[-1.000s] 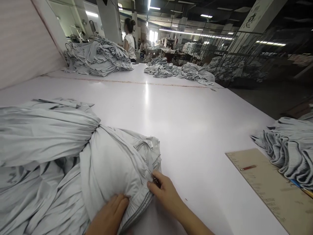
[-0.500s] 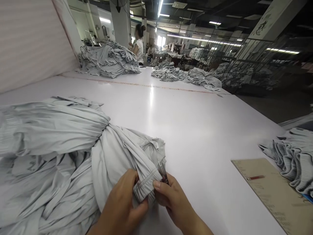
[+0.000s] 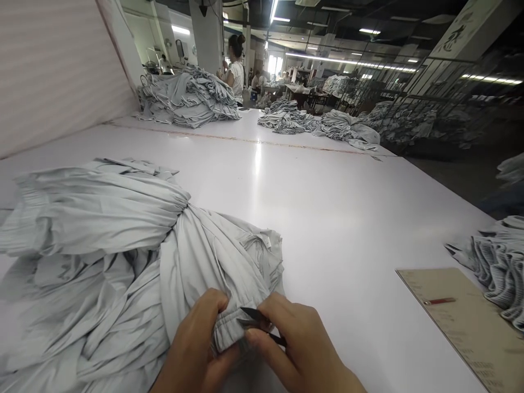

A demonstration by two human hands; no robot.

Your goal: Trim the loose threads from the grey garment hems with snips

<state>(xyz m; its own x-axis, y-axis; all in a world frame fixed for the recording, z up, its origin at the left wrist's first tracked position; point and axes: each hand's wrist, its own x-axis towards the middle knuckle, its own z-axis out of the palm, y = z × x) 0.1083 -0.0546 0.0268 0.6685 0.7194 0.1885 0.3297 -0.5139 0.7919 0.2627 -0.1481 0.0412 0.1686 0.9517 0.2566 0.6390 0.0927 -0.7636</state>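
Tabletop (image 3: 327, 218), two hands (image 3: 196, 338) (image 3: 301, 341), apparently one snipper (image 3: 254, 314)

We can read no word, brand or number with certainty. High on the right, we see one large dark character (image 3: 453, 41) on the slanting pale pillar (image 3: 472, 24); it looks Chinese, but it is too blurred for us to name. On the brown board (image 3: 462, 322) lying on the right of the surface (image 3: 327, 218), we make out small lines of dark lettering (image 3: 478, 365) near the lower edge, too faint and small to decipher.
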